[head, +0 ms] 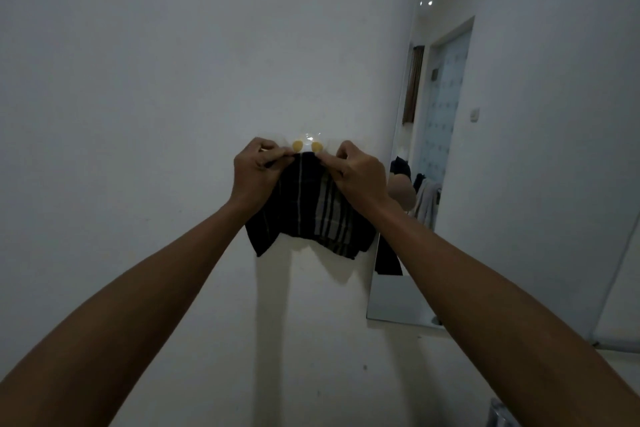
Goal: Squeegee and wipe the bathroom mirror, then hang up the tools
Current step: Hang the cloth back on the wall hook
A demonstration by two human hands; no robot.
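A dark cloth (308, 208) with pale stripes hangs flat against the white wall. My left hand (254, 172) pinches its top edge on the left, and my right hand (356, 173) pinches the top edge on the right. Just above the cloth's top edge sits a clear stick-on wall hook (307, 142) with two yellow spots. The frameless mirror (519, 114) is mounted on the wall to the right of the cloth. No squeegee shows in the view.
The mirror reflects a doorway, a patterned door, a light switch and hanging clothes. A pale ledge (398, 333) runs under the mirror's bottom edge. A metal fitting (498, 414) pokes in at the bottom right.
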